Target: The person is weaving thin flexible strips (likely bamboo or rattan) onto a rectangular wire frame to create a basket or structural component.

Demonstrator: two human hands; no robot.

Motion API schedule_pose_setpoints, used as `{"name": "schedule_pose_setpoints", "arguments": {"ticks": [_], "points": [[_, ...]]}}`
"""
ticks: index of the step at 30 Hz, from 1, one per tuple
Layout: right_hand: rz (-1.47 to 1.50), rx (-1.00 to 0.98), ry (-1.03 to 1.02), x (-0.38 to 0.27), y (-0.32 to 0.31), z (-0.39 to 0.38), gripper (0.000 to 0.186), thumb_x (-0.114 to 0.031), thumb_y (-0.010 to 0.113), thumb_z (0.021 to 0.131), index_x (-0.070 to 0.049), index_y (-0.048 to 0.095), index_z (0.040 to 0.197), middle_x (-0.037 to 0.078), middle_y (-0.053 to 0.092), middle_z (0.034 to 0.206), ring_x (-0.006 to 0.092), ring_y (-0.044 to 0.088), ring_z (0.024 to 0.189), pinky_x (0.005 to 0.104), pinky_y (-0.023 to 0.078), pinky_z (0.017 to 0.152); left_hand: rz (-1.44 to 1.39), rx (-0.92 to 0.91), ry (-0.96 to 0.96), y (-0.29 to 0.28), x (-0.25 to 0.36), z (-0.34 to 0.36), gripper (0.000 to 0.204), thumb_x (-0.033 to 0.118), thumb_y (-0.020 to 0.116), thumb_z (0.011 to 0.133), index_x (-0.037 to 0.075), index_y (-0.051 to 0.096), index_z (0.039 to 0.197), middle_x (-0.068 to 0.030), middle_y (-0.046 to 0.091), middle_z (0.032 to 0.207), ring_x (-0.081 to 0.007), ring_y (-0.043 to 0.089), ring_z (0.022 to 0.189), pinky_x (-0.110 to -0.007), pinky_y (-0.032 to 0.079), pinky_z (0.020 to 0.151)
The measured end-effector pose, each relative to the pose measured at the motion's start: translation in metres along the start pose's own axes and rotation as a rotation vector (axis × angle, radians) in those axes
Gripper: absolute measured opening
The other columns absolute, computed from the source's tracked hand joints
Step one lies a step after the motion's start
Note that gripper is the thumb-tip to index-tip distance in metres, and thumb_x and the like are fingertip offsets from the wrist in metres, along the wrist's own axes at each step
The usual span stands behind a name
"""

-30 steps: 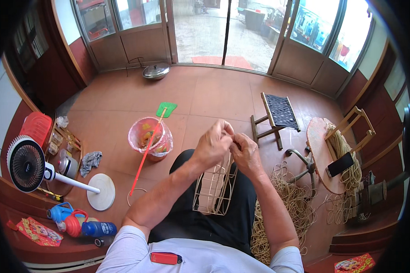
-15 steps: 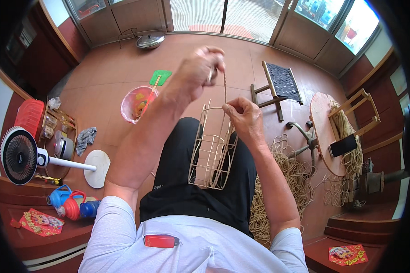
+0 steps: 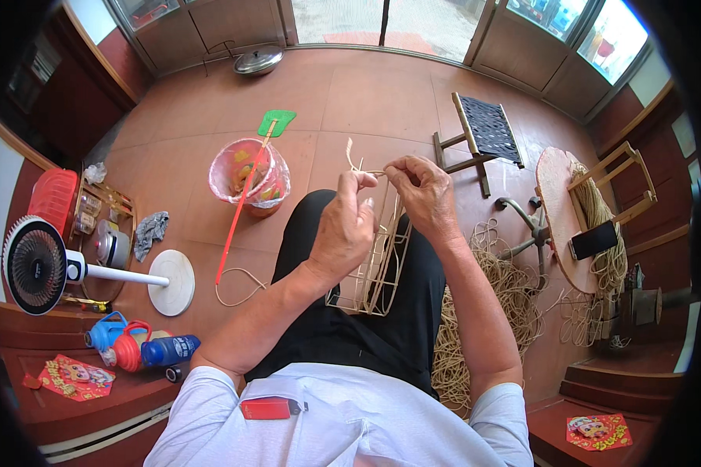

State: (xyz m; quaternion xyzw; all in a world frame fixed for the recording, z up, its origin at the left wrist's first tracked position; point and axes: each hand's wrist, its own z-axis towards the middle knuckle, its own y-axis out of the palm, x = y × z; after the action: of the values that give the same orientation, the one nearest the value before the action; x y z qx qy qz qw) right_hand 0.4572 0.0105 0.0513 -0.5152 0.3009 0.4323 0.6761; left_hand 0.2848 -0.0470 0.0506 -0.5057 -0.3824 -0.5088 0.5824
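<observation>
A slim cage-like frame (image 3: 382,274) of tan cord-like rods stands between my thighs, over black trousers. Its upper end is partly hidden by my hands. My right hand (image 3: 424,196) pinches tan cord (image 3: 374,172) at that end with thumb and forefinger. Close by on the left, my left hand (image 3: 346,227) has its fingers bent together at the same cord. A short loose end of the cord sticks up above the left fingertips. Another length of cord loops on the floor beside my left knee.
A big heap of tan cord (image 3: 487,311) lies right of my legs. Beyond it are a woven black stool (image 3: 487,134) and a round board (image 3: 561,222) bearing cord and a phone (image 3: 593,240). Leftward are a lined bucket (image 3: 269,183), a green-headed swatter (image 3: 276,122), a fan (image 3: 36,265) and bottles (image 3: 170,350).
My left hand has come down from high above the frame to beside my right hand. The cord, stretched upright between them before, is now bent short at the frame's upper end.
</observation>
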Motion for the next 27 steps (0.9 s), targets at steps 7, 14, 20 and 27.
{"name": "schedule_pose_setpoints", "arguments": {"ticks": [7,14,20,27], "points": [[-0.026,-0.042,-0.037,-0.005,-0.007,-0.002,0.019,-0.011,0.068,0.099,0.001,0.080,0.107,0.016,0.076,0.097,0.0254,0.075,0.092,0.0370,0.058,0.085,0.121,-0.014,-0.009,0.008,-0.026,0.018,0.018,0.001,0.052,0.110,-0.002,0.049,0.127,-0.0201,0.070,0.125,-0.0174,0.071,0.075,-0.037,0.059,0.072],[0.005,-0.030,-0.042,-0.007,-0.007,-0.006,0.019,-0.014,0.071,0.100,0.003,0.078,0.105,0.015,0.076,0.094,0.0243,0.073,0.086,0.0378,0.058,0.082,0.359,0.014,0.100,0.005,-0.010,0.007,0.020,0.012,0.058,0.112,-0.001,0.058,0.126,-0.0226,0.077,0.106,-0.0317,0.077,0.083,-0.046,0.061,0.071],[-0.030,-0.003,-0.086,-0.006,-0.001,-0.004,0.023,-0.020,0.079,0.100,0.002,0.076,0.098,0.015,0.072,0.086,0.0256,0.069,0.077,0.0398,0.056,0.075,0.744,-0.142,0.155,-0.008,0.006,-0.003,0.014,0.017,0.061,0.107,0.003,0.062,0.111,-0.0223,0.075,0.092,-0.0426,0.076,0.083,-0.051,0.060,0.073],[-0.009,-0.011,-0.094,-0.002,0.007,-0.005,0.025,-0.021,0.078,0.101,0.003,0.072,0.093,0.017,0.069,0.083,0.0274,0.067,0.076,0.0423,0.053,0.072,0.659,-0.252,0.355,-0.018,-0.002,-0.004,0.015,0.011,0.057,0.108,0.000,0.066,0.107,-0.0167,0.070,0.094,-0.0400,0.073,0.080,-0.050,0.057,0.071]]}}
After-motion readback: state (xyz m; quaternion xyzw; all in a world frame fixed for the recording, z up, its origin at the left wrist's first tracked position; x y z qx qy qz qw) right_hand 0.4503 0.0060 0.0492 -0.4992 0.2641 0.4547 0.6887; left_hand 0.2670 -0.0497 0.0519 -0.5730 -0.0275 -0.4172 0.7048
